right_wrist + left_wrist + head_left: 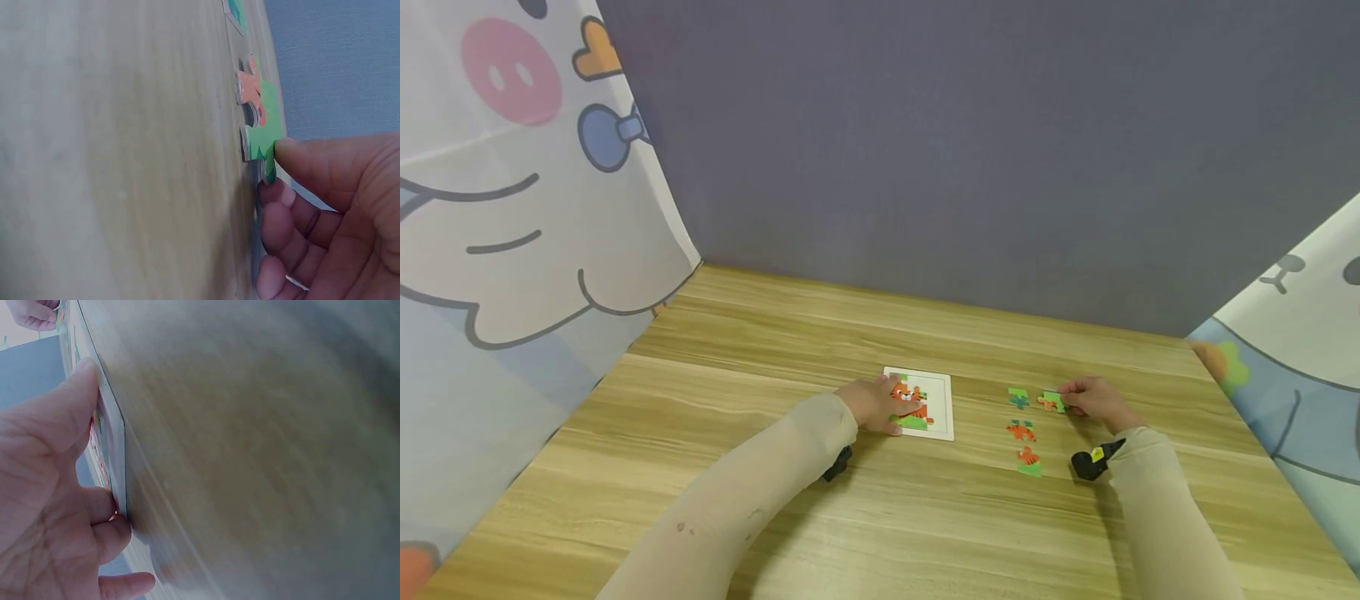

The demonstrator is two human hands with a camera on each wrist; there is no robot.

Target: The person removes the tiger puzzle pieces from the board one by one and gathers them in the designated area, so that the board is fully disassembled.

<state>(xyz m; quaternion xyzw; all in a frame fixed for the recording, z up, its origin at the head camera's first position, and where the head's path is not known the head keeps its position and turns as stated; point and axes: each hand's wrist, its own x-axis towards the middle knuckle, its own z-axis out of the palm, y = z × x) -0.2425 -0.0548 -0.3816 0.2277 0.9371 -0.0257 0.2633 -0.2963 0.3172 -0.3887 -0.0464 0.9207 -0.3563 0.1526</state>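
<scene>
Near the table's middle lies a white puzzle board (949,408) with a partly assembled tiger picture. My left hand (875,404) rests over the board's left side with its fingers spread. In the left wrist view, thumb and fingers touch the board's edge (115,434). On the right, my right hand (1093,398) pinches a green and orange puzzle piece (265,125) at one corner between thumb and finger. Close by lie a green and teal puzzle piece (1018,397), an orange striped piece (1021,431) and an orange and green piece (1029,461).
The wooden table (760,333) ends at a grey panel (925,167) along the back. Printed cartoon curtains (512,208) border it at left and right. A black wrist device (1090,463) sits below my right hand.
</scene>
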